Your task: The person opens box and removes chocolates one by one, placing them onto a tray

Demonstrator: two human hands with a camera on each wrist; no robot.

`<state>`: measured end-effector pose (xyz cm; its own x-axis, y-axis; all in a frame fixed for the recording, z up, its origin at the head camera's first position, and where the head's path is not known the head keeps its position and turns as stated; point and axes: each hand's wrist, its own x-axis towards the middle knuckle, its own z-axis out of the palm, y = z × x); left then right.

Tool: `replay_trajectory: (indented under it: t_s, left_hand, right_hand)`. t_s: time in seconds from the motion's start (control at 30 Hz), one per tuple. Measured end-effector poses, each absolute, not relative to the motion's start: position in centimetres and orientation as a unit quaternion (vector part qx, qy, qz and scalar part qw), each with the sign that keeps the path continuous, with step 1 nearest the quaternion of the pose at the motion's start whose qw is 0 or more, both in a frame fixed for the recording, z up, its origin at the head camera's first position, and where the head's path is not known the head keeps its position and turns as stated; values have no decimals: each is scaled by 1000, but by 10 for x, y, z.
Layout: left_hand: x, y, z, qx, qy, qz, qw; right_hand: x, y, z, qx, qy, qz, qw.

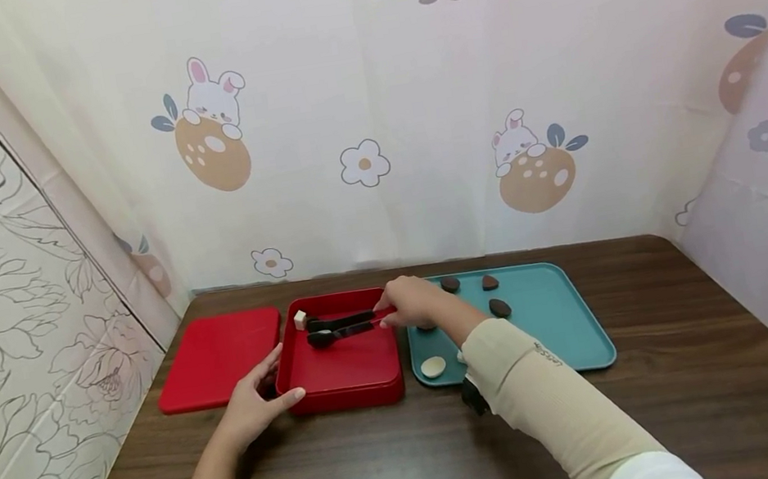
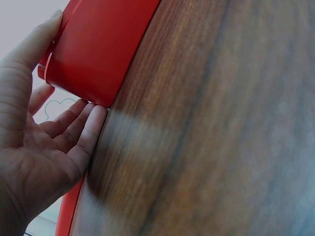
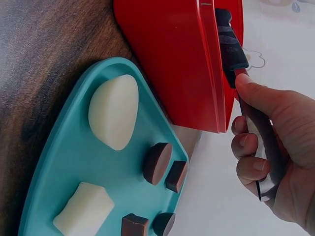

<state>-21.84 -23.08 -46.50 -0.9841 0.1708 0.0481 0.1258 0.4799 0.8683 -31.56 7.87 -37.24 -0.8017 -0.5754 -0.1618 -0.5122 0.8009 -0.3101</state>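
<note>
My right hand (image 1: pixel 411 301) grips a pair of tongs (image 3: pixel 266 132) with a metal body and black tips. Its tips reach over the right rim into a square red box (image 1: pixel 350 364). A small white chocolate-like piece (image 1: pixel 301 320) is at the box's back left, beside one black tip; whether the tips touch it I cannot tell. My left hand (image 1: pixel 259 399) rests against the box's near left corner, thumb on the front, fingers along the left side. In the left wrist view, the fingers (image 2: pixel 91 132) of that hand look fairly straight against the red wall.
Right of the box, a teal tray (image 1: pixel 554 330) carries several dark brown pieces (image 1: pixel 500 307) and white pieces, one of them a rounded white piece (image 1: pixel 434 367). A flat red lid (image 1: pixel 223 359) lies to the left on the brown wooden table (image 1: pixel 389 470). Printed curtains hang behind.
</note>
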Motion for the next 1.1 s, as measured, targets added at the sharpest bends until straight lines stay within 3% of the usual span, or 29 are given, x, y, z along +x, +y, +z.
replay_trajectory:
  t_s: [0.5, 0.83, 1.1]
  left_hand:
    - [-217, -230, -463, 84, 860, 502, 24]
    - [-216, -230, -463, 86, 857, 508, 24]
    - [-216, -230, -463, 87, 851, 517, 23]
  right_hand:
    - [-305, 94, -369, -330, 931, -133, 86]
    - [-297, 105, -371, -323, 927, -159, 102]
    - [-287, 118, -370, -333, 921, -186, 82]
